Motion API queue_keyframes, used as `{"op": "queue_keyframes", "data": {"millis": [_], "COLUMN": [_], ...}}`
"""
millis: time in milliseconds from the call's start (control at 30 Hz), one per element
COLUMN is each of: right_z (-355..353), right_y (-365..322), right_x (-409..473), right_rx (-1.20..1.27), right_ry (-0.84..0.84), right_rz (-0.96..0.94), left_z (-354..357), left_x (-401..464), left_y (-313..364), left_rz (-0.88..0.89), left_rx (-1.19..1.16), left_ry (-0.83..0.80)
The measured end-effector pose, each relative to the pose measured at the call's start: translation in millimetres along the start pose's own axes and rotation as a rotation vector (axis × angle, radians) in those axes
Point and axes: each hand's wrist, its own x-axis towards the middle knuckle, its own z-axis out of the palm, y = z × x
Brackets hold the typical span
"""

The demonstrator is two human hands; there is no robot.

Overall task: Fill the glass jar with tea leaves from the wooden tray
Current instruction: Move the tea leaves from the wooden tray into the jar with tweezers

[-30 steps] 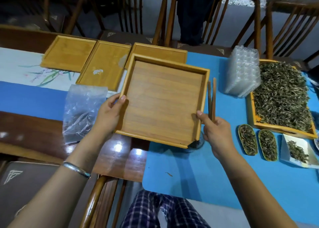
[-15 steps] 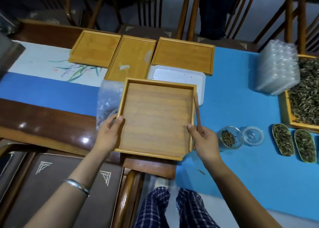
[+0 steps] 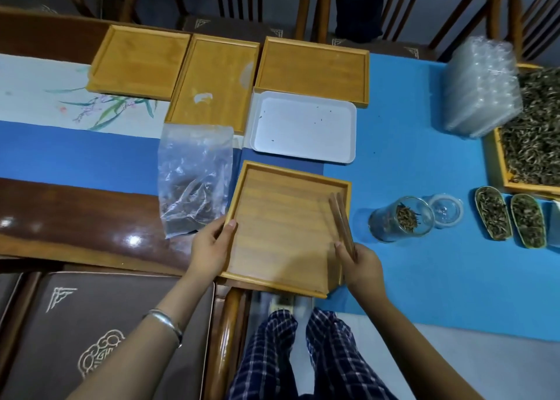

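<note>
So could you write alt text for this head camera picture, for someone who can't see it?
A person's left hand grips an empty wooden tray at a table's edge, while the right hand holds wooden tongs over it. To the right on a blue mat stand a glass jar part-filled with tea leaves and its lid.

1. The room is fairly dim, and the light falls softly from above; colours look cool and a little flat.
2. Bright white glare spots sit on the polished dark wood of the table edge [image 3: 91,230], near its front.
3. The plastic bag [image 3: 195,181] and the stack of clear plastic trays [image 3: 481,87] catch pale highlights.
4. A soft shadow spreads across the near part of the wooden tray [image 3: 281,233].
5. Straight lines bow toward the frame's edges, the mark of a wide lens.
6. Detail is slightly soft overall; the floor patch by the checked trousers [image 3: 272,354] is smeared.
</note>
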Motion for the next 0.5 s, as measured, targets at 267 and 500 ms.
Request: {"op": "queue_keyframes", "data": {"millis": [267, 500], "right_z": [-4, -10], "right_y": [-8, -6], "right_x": [38, 53], "right_rx": [-0.027, 0.123], "right_ry": [-0.003, -0.005], "right_rz": [0.026, 0.001], "left_z": [20, 25], "left_x": [22, 33], "left_y": [8, 4], "left_rz": [0.019, -0.059], "left_rx": [0.147, 0.185], "left_ry": [0.101, 0.128]}}
